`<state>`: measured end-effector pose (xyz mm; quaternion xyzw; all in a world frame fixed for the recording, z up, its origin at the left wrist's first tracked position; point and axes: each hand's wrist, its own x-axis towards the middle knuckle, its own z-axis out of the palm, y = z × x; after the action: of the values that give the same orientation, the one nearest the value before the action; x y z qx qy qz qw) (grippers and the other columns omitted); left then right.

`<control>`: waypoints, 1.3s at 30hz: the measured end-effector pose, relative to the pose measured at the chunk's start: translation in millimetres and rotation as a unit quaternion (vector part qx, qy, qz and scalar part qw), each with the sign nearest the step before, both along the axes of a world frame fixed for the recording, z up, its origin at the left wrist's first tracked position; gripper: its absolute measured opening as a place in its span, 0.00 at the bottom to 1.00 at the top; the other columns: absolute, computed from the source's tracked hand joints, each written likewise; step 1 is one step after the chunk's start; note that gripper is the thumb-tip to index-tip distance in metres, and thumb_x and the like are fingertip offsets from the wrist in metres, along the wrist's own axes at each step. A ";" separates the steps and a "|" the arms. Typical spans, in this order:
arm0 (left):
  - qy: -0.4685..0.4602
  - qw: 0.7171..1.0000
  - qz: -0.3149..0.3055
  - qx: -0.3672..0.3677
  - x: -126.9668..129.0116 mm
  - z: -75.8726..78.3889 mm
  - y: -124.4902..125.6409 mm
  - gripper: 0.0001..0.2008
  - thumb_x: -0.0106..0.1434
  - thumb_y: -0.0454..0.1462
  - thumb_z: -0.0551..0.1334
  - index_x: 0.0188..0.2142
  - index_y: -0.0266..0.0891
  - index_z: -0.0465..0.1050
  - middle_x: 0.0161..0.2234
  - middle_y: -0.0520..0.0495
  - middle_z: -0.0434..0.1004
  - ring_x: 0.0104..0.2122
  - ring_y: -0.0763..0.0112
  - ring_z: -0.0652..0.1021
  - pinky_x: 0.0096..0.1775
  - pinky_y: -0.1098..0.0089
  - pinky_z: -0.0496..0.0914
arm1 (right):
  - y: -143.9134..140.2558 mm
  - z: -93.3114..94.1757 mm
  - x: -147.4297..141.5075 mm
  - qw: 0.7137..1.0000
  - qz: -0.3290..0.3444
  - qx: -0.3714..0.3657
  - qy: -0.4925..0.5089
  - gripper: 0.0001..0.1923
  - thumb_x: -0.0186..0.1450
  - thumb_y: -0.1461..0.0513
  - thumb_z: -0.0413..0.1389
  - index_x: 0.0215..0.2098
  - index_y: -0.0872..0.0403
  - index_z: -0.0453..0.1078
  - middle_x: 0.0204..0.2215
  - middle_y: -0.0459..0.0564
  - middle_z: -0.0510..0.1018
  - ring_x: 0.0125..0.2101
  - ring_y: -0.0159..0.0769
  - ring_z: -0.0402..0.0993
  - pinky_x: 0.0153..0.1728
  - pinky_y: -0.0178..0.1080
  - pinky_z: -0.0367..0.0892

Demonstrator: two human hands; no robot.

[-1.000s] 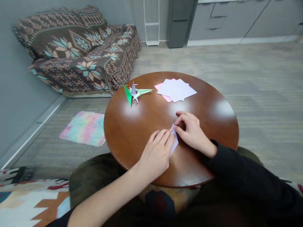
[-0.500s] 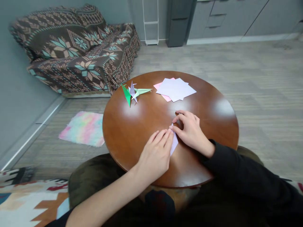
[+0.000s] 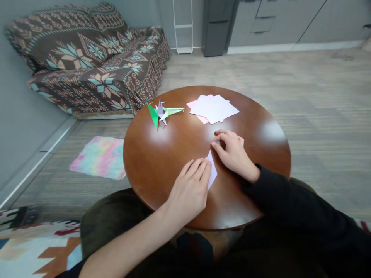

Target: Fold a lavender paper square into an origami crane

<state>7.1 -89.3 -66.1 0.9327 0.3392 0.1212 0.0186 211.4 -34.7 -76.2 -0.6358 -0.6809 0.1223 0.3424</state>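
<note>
My left hand (image 3: 189,189) lies flat, fingers together and stretched out, pressing down on a pale lilac folded paper (image 3: 212,172) near the middle of the frame, on the near half of the round wooden table (image 3: 162,154). Only a narrow pointed strip of that paper shows past my fingertips; the rest is hidden under my palm. My right hand (image 3: 233,152), just to the right of it and a little higher in the frame, rests on the tabletop with the fingers curled loosely inward; its heel sits right beside the paper's tip, but I cannot tell whether it touches the paper or grips anything. The sleeve on my right arm is black, while my left forearm is bare. Toward the top of the table, above my right hand, a loose stack of square paper sheets (image 3: 215,108) lies flat, mostly white-lilac with a pink corner peeking out at its left. To the left of that stack stand 3 folded paper cranes (image 3: 162,112), 1 dark green, 1 lilac and 1 pale green, touching one another. In the upper left of the frame sits a sofa (image 3: 87,58) under a patterned brown throw, and a pastel fluffy rug (image 3: 98,156) lies on the floor at the left of the table.
</note>
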 end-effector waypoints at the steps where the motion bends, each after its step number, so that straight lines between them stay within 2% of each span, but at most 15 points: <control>1: -0.005 1.000 0.000 -0.001 -0.3 0.0 0.1 0.27 0.69 0.31 0.54 0.66 0.23 0.63 0.66 0.32 0.68 0.66 0.50 0.69 0.66 0.53 0.62 | -0.6 0.9 1.1 1.000 0.010 0.000 0.004 0.04 0.69 0.61 0.56 0.37 0.49 0.73 0.56 0.56 0.78 0.60 0.51 0.71 0.59 0.58 0.54; 5: -0.024 1.000 0.003 -0.009 -0.9 -0.1 0.8 0.25 0.71 0.32 0.54 0.65 0.25 0.64 0.66 0.33 0.70 0.65 0.52 0.70 0.65 0.53 0.63 | -3.9 3.2 5.2 0.998 0.057 -0.002 0.003 0.05 0.65 0.57 0.61 0.39 0.48 0.73 0.58 0.56 0.77 0.61 0.53 0.70 0.61 0.59 0.53; 12: -0.065 0.997 0.013 -0.042 -0.4 1.9 1.0 0.22 0.71 0.31 0.54 0.63 0.28 0.67 0.63 0.33 0.73 0.64 0.52 0.71 0.64 0.51 0.66 | -10.0 3.2 2.3 0.998 0.061 -0.017 -0.002 0.03 0.66 0.59 0.60 0.38 0.49 0.73 0.57 0.55 0.78 0.61 0.53 0.70 0.61 0.59 0.51; 16: -0.152 0.986 0.015 -0.070 -5.0 2.9 5.5 0.20 0.71 0.33 0.57 0.61 0.29 0.69 0.58 0.35 0.78 0.61 0.53 0.74 0.62 0.51 0.70 | -17.9 2.4 -1.5 0.997 0.071 -0.010 -0.014 0.04 0.67 0.59 0.60 0.40 0.48 0.73 0.56 0.55 0.78 0.61 0.52 0.69 0.61 0.59 0.51; 19: -0.241 0.966 0.024 -0.093 -9.2 1.3 11.4 0.13 0.73 0.33 0.58 0.53 0.34 0.76 0.52 0.40 0.83 0.56 0.59 0.78 0.59 0.55 0.74 | -19.9 1.8 -2.8 0.998 0.067 -0.004 -0.015 0.03 0.67 0.59 0.61 0.39 0.48 0.73 0.56 0.55 0.78 0.61 0.51 0.69 0.61 0.58 0.50; 21: -0.267 0.959 0.026 -0.095 -10.6 -0.8 14.0 0.12 0.73 0.32 0.58 0.49 0.36 0.79 0.50 0.42 0.84 0.52 0.60 0.79 0.57 0.55 0.76 | -19.6 1.3 -3.0 0.998 0.066 -0.002 -0.017 0.03 0.67 0.59 0.61 0.39 0.48 0.72 0.55 0.54 0.78 0.61 0.51 0.69 0.61 0.58 0.51; 25: -0.236 0.969 0.013 -0.065 -9.6 -3.8 12.2 0.11 0.70 0.33 0.62 0.50 0.36 0.79 0.51 0.41 0.83 0.53 0.56 0.77 0.57 0.51 0.76 | -20.4 0.8 -4.0 0.998 0.065 0.003 -0.028 0.03 0.67 0.60 0.60 0.40 0.48 0.72 0.55 0.54 0.79 0.60 0.51 0.69 0.61 0.57 0.51; 29: -0.185 0.982 0.008 -0.022 -6.8 -1.0 5.5 0.13 0.71 0.32 0.60 0.52 0.33 0.78 0.51 0.39 0.82 0.53 0.55 0.76 0.56 0.51 0.76 | -28.6 4.8 -9.0 0.998 0.046 0.016 -0.043 0.04 0.68 0.62 0.59 0.42 0.49 0.71 0.55 0.55 0.78 0.58 0.51 0.70 0.58 0.55 0.54; 31: -0.166 0.986 0.009 -0.009 -5.5 1.4 2.9 0.14 0.72 0.32 0.58 0.53 0.32 0.77 0.50 0.37 0.81 0.53 0.55 0.76 0.55 0.52 0.76 | -35.3 8.6 -12.2 0.997 0.035 0.018 -0.062 0.02 0.68 0.62 0.58 0.40 0.49 0.71 0.50 0.55 0.79 0.53 0.51 0.72 0.51 0.53 0.58; 32: -0.159 0.987 0.009 -0.006 -5.0 2.4 2.1 0.14 0.72 0.32 0.58 0.53 0.32 0.77 0.50 0.37 0.81 0.52 0.55 0.76 0.55 0.53 0.76 | -38.9 10.4 -13.6 0.996 0.038 0.013 -0.076 0.01 0.69 0.62 0.57 0.39 0.49 0.72 0.44 0.53 0.80 0.47 0.49 0.73 0.46 0.51 0.59; 35: -0.152 0.988 0.009 -0.004 -4.0 4.0 1.2 0.14 0.72 0.32 0.57 0.53 0.31 0.77 0.49 0.37 0.81 0.51 0.56 0.76 0.55 0.54 0.76 | -48.8 13.3 -15.8 0.993 0.070 -0.009 -0.090 0.05 0.71 0.62 0.56 0.36 0.49 0.73 0.34 0.49 0.79 0.38 0.46 0.72 0.40 0.47 0.58; 39: -0.151 0.988 0.011 -0.009 -4.2 3.3 2.2 0.13 0.72 0.32 0.57 0.52 0.31 0.77 0.48 0.37 0.80 0.50 0.56 0.77 0.53 0.55 0.76 | -57.6 10.6 -14.3 0.994 0.079 -0.008 -0.077 0.05 0.70 0.64 0.56 0.37 0.50 0.73 0.37 0.49 0.80 0.40 0.45 0.72 0.39 0.47 0.59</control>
<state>2.9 -87.0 -62.7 0.8996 0.3441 0.2578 0.0763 197.1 -92.3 -65.6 -0.5901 -0.7525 0.1054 0.2730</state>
